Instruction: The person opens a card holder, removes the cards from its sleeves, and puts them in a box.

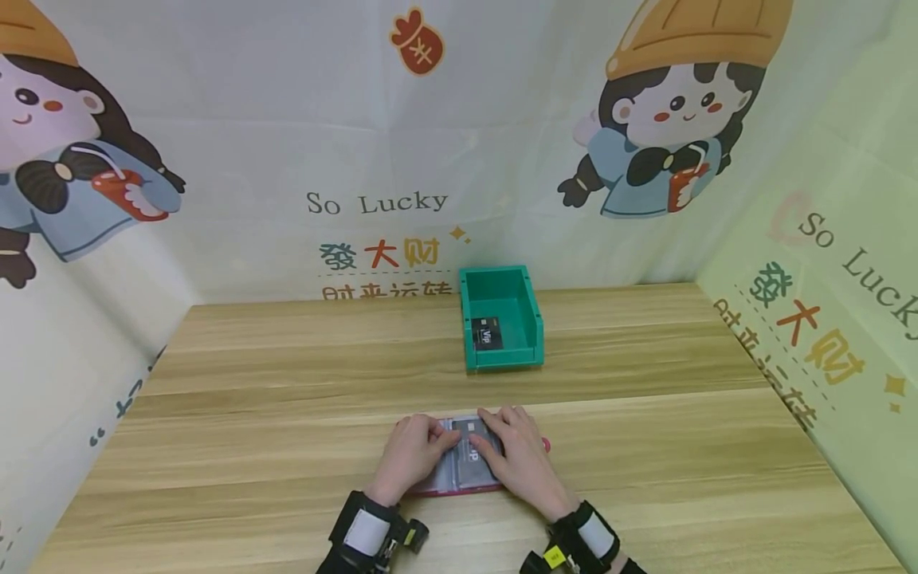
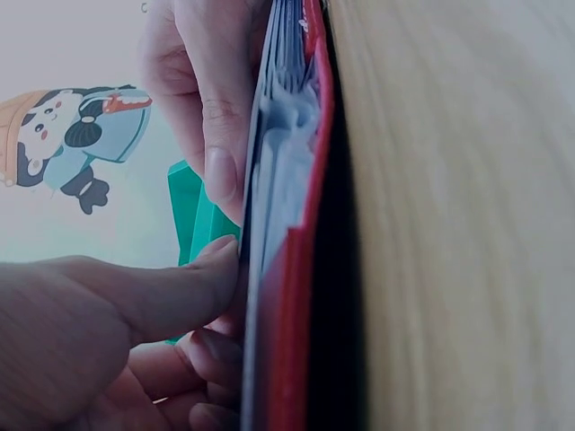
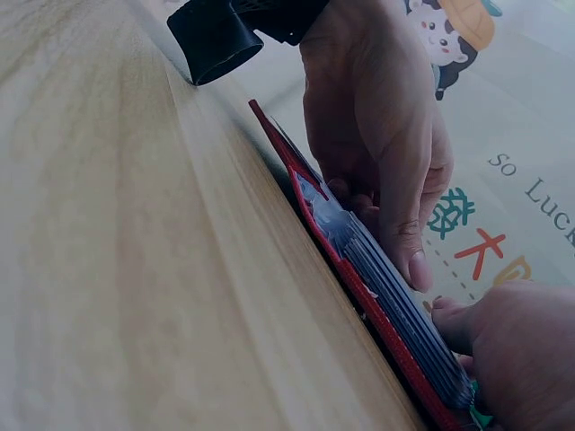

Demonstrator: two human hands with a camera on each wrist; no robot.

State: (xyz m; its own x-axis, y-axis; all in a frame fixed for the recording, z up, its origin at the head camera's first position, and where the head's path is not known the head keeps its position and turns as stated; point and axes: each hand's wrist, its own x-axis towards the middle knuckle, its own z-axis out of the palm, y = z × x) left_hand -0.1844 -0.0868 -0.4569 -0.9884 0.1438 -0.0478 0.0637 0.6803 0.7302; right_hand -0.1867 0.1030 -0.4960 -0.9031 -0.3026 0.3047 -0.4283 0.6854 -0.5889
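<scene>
A card holder (image 1: 445, 475) with a red cover and clear plastic sleeves lies spread on the table. One sleeve page faces up with a dark "VIP" card (image 1: 471, 454) on it, in or over its pocket. My left hand (image 1: 412, 453) is at the left part of the holder, its thumb stretched to the card's left edge and its other fingers curled beside it. Whether these fingers pinch the sleeve I cannot tell. Over the right edge, my right hand (image 1: 522, 454) rests with fairly straight fingers, its thumb touching the card. The stacked sleeves (image 3: 395, 301) show edge-on in the right wrist view.
Behind the holder stands a green bin (image 1: 504, 360) with another black "VIP" card (image 1: 488, 334) in it. A printed white cloth (image 1: 287, 159) hangs at the back and sides of the wooden table (image 1: 287, 375). A pink bit (image 1: 547, 445) sticks out beyond my right hand.
</scene>
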